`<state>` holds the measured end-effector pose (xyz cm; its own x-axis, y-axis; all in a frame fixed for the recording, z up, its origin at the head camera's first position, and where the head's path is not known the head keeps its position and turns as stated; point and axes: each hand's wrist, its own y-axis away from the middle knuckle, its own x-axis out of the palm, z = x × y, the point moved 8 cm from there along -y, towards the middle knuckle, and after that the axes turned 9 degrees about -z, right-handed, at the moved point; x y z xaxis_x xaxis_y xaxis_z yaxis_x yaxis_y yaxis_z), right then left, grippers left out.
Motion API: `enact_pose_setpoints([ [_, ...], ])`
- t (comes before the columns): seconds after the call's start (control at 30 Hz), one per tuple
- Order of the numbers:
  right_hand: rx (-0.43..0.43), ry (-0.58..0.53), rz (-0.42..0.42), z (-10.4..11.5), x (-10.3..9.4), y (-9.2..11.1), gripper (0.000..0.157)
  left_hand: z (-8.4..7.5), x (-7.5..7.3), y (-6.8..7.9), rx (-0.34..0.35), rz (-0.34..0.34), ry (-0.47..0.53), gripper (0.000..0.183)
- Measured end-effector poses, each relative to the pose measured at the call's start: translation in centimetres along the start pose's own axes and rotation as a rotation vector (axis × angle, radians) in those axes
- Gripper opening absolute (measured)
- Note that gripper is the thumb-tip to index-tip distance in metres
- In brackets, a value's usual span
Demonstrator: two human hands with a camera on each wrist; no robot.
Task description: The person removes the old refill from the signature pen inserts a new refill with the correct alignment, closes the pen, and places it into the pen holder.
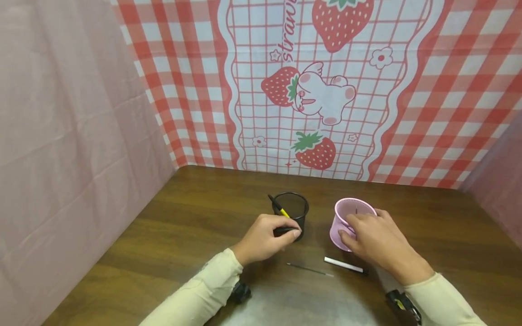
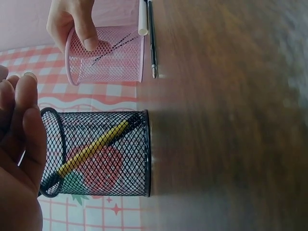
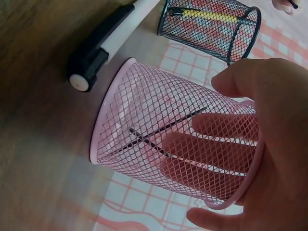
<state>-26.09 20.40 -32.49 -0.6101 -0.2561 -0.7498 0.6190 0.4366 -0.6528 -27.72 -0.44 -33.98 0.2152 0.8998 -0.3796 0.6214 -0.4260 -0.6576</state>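
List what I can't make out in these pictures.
- Head view: part of the dark thing in the left hand, behind its fingers.
- Head view: part of the black cup, behind that hand.
- Head view: part of the pink cup, behind the right hand.
- Right wrist view: one end of the white pen, past the top edge.

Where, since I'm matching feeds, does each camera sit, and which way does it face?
Head: on the head, facing forward and down at the wooden table and strawberry-print cloth; left hand, right hand and sleeves show.
Left wrist: on that wrist, facing the black mesh pen holder; both hands show in part.
Right wrist: on that wrist, facing the pink mesh pen holder; right hand close up, left hand partly visible top right.
Shared: both wrist views show both holders and the yellow-and-black pen.
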Motion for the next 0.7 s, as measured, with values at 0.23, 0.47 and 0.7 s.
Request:
enact_pose_setpoints([
  [0.23, -0.025, 0.006, 0.004, 0.01, -0.21, 0.14, 0.029, 0.04, 0.26, -0.16, -0.004, 0.009, -0.004, 0.011],
  [0.47, -0.023, -0.02, 0.018, 0.12, -0.22, 0.27, 0.027, 0.13, 0.35, 0.07, -0.017, 0.016, -0.007, 0.011],
  [0.7, 0.002, -0.045, 0.031, 0.1, -0.16, 0.26, 0.024, 0.06, 0.34, 0.09, -0.013, 0.015, -0.002, 0.011],
])
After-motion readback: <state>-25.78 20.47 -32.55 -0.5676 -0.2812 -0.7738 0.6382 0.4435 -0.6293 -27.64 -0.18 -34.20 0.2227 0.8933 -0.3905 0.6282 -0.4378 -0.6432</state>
